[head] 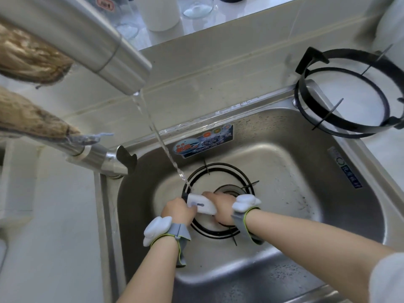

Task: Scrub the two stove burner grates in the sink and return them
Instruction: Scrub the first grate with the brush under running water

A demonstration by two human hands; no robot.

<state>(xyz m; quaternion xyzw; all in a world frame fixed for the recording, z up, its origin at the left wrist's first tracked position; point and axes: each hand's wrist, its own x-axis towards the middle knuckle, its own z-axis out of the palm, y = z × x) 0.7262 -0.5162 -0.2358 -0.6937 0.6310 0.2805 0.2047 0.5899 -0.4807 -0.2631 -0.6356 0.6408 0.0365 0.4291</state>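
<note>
One black burner grate (227,169) lies flat in the sink basin (284,171), around the drain. Both my hands meet at its near-left rim. My right hand (222,209) is closed on a white sponge (202,204) pressed onto the rim. My left hand (178,209) grips the rim beside it, with its fingertips touching the sponge. Water from the tap (122,62) streams down onto the grate just beyond the sponge. The second black grate (306,106) rests over the sink's far-right corner and the counter.
The tap's handle and base (102,158) stand at the sink's left edge. Brown fibrous scrubbers (32,60) hang at the upper left. A glass (196,7) and a white container (161,16) stand on the ledge behind. A white pot (391,29) is at the far right.
</note>
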